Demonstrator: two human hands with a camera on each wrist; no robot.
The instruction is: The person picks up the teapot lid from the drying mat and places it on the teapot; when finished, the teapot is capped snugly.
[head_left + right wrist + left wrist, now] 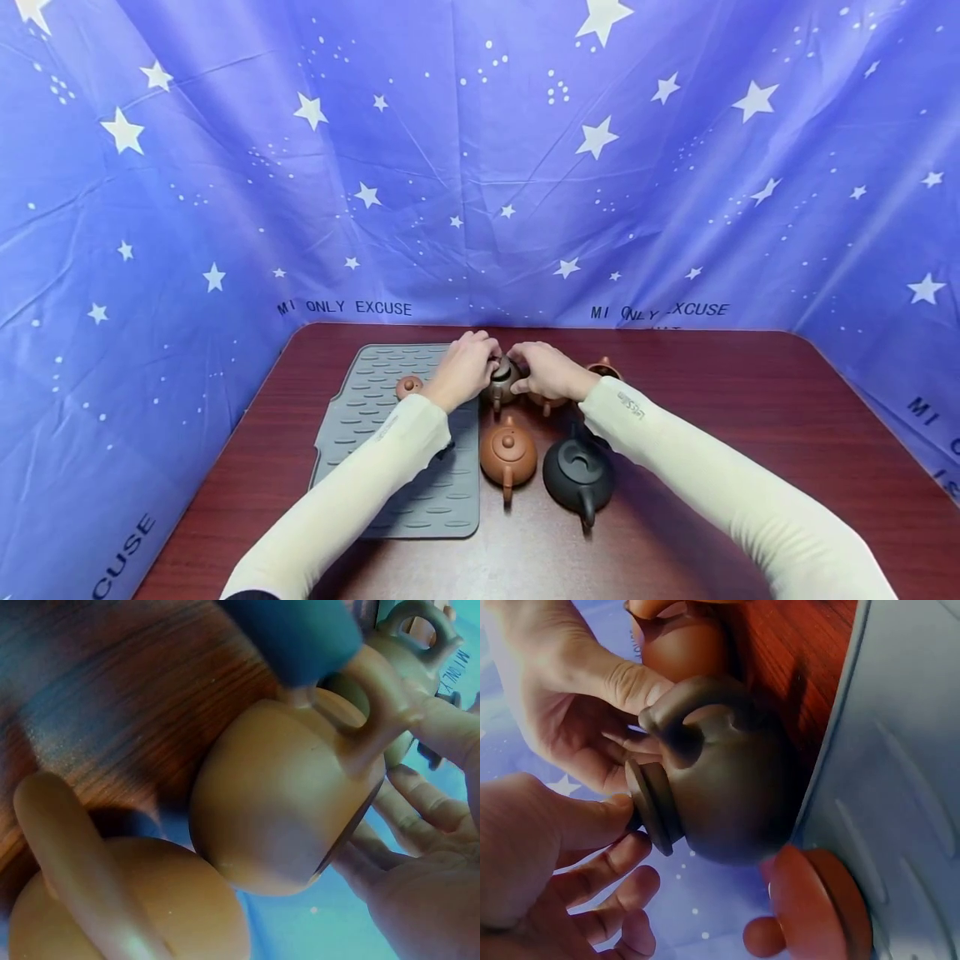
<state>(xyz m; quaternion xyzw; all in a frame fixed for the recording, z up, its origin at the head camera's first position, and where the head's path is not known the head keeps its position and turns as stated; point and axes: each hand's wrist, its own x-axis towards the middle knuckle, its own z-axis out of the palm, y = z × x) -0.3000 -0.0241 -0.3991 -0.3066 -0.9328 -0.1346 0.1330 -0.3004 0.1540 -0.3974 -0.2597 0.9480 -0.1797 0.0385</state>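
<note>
My left hand [471, 367] pinches the knob of a dark brown lid [651, 806] between thumb and fingers. That lid sits at the mouth of a small dark brown teapot [735, 787], which stands beside the mat's right edge. From the other side my right hand [543, 368] holds this teapot, thumb beside the looped handle [705, 694] and fingers partly hidden behind the pot. An orange-brown pot [277, 795] with a dark open mouth stands close under the right wrist. On the mat near my left hand lies a reddish-brown lid [408, 386] with a round knob.
A grey ridged mat [420, 517] covers the table's left part, with a dark thing [446, 450] partly under my left sleeve. Nearer stand an orange lidded teapot [508, 457] and a black teapot [577, 471]. Another brown pot [604, 367] is behind the right wrist.
</note>
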